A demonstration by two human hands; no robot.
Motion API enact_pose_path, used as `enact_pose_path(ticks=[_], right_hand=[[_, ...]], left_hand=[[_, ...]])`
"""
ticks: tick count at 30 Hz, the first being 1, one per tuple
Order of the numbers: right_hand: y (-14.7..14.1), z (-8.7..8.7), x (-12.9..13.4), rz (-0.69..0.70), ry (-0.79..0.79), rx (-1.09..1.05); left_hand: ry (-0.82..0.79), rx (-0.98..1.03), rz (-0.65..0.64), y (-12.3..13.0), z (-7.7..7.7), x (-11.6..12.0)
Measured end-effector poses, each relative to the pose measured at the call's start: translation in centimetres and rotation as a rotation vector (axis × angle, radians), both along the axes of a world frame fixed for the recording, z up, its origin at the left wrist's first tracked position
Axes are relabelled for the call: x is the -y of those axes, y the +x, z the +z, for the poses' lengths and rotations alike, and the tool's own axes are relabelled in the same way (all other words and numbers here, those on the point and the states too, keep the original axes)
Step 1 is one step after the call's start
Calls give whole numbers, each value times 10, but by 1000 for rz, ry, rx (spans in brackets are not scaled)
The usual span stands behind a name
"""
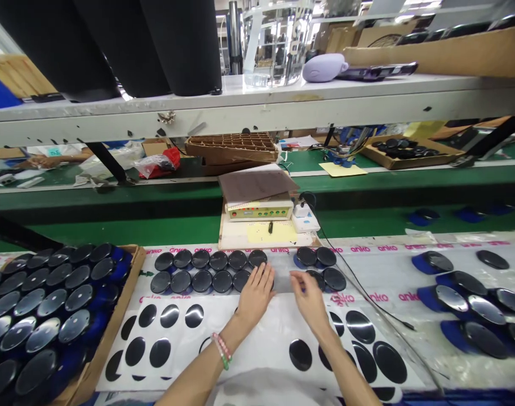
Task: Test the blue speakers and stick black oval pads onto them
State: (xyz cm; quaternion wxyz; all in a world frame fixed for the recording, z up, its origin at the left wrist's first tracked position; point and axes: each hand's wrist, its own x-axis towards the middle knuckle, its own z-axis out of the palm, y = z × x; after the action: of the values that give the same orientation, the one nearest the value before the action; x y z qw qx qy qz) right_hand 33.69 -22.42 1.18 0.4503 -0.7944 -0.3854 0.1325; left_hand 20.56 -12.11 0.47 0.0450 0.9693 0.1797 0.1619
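Observation:
My left hand (257,290) lies flat, fingers stretched out, over the right end of two rows of round black-topped lids (201,281). It covers part of the lids there. Just to the right, my right hand (307,293) hovers with fingers loosely bent, next to a small group of the same lids (334,278); I see nothing in it. Below both hands lie white sheets bearing round black stickers (300,354), with more stickers (160,352) to the left and others (360,327) at the right.
A cardboard tray (128,282) of blue-sided lids stands at left. Loose lids (469,282) lie at right. A cable (367,299) crosses the table from a white power strip (306,219). A control box (260,211) sits behind, below a white shelf (261,107).

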Motion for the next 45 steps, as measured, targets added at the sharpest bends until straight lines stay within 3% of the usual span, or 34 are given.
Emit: enact_pose_path(ticks=[3, 8, 14, 21, 24, 28, 33, 35, 37, 39, 42, 45], right_hand=[[19, 10, 23, -62, -92, 208], [31, 11, 35, 27, -244, 418], [27, 16, 32, 150, -335, 559], [20, 32, 10, 43, -480, 653], [37, 40, -6, 24, -485, 672], [66, 40, -28, 87, -463, 668], [69, 40, -34, 192, -375, 574], [63, 43, -31, 212, -316, 514], [57, 46, -25, 229, -257, 457], [52, 47, -20, 244, -213, 409], [44, 44, -15, 265, -194, 360], [38, 38, -16, 265, -237, 340]], left_hand=[[16, -19, 0, -2, -2, 2], [44, -23, -33, -10, -4, 2], [72, -10, -62, -15, -5, -1], [44, 11, -32, -14, 0, 2], [1, 26, 27, -18, 8, 2], [-57, 71, 207, -20, 20, 2], [-130, 150, 326, -4, 26, 8], [-165, 186, 309, -1, 37, 11], [-193, 224, 293, -3, 60, 14], [-267, 301, 279, -10, 93, 17], [-516, 521, 213, -23, 147, 22], [-565, 618, 151, -30, 184, 27]])
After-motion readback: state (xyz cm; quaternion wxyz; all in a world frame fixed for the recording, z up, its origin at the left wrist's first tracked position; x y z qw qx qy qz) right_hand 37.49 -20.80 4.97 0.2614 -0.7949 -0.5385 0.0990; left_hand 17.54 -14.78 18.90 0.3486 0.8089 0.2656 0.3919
